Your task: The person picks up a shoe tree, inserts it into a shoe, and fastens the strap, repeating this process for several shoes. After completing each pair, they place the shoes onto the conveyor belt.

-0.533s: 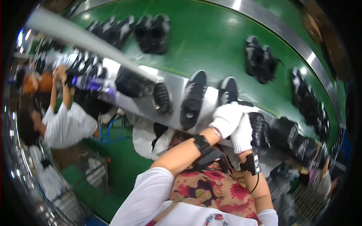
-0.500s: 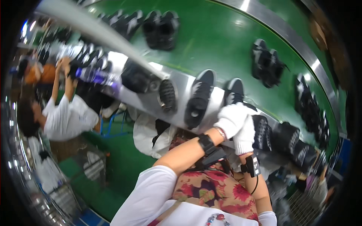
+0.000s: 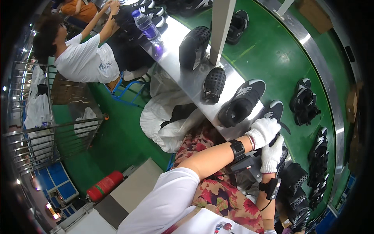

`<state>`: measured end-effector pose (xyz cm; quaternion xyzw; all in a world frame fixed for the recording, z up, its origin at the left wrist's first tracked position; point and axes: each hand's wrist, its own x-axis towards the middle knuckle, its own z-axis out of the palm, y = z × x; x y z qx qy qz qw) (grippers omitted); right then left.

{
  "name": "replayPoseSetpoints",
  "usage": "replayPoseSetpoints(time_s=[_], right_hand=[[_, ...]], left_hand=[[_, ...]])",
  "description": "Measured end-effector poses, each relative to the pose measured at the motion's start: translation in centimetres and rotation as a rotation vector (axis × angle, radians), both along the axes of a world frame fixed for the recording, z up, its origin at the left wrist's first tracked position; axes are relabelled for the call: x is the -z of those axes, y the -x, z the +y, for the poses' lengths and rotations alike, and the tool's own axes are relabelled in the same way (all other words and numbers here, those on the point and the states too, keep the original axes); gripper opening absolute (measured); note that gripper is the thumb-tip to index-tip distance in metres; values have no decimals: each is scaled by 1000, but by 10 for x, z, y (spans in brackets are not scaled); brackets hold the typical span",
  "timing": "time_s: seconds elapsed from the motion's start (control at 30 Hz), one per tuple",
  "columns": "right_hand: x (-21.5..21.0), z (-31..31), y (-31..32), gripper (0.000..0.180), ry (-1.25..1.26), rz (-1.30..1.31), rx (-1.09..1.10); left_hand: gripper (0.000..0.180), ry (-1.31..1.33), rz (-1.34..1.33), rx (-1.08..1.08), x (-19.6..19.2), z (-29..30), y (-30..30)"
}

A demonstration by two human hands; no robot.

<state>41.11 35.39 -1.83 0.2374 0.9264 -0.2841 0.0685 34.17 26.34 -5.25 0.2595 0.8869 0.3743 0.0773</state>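
A black sneaker with a grey toe (image 3: 274, 108) lies on the metal ledge of the worktable, its heel end largely covered by my hands. My left hand (image 3: 264, 132), in a white knitted glove, is closed on its upper near the opening. Close below, my gloved right hand (image 3: 272, 155) is closed at the heel end; its fingertips are partly hidden. A dark strip (image 3: 285, 128) sticks out beyond my left fingers. Just left stands another black sneaker (image 3: 243, 102), its opening toward me. Further left a smaller black shoe (image 3: 214, 85) shows its studded sole.
More black shoes stand on the green belt (image 3: 265, 54), including a pair (image 3: 305, 102) and a row (image 3: 319, 156) at right. A white post (image 3: 222, 29) rises from the ledge. Beyond it are a water bottle (image 3: 148, 28) and a seated co-worker (image 3: 83, 56).
My view has swung, so the bench and co-worker appear shifted and a red extinguisher shows at lower left. Both hands stay at the same sneaker, close together.
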Motion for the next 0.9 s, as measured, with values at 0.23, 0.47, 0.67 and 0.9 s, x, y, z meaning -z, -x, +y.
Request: replayPoseSetpoints(time_s=[0.23, 0.47, 0.67, 0.9], right_hand=[[-21, 14, -10, 64, 28, 50, 2], [-38, 23, -24, 67, -19, -91, -76], [-38, 2, -37, 32, 128, -7, 35], [-10, -27, -38, 22, -337, 43, -82]], left_hand=[[16, 27, 52, -2, -3, 15, -10], [17, 130, -46, 125, -1, 11, -11], [26, 135, 126, 270, -18, -34, 6], [21, 99, 126, 381, -11, -49, 13]])
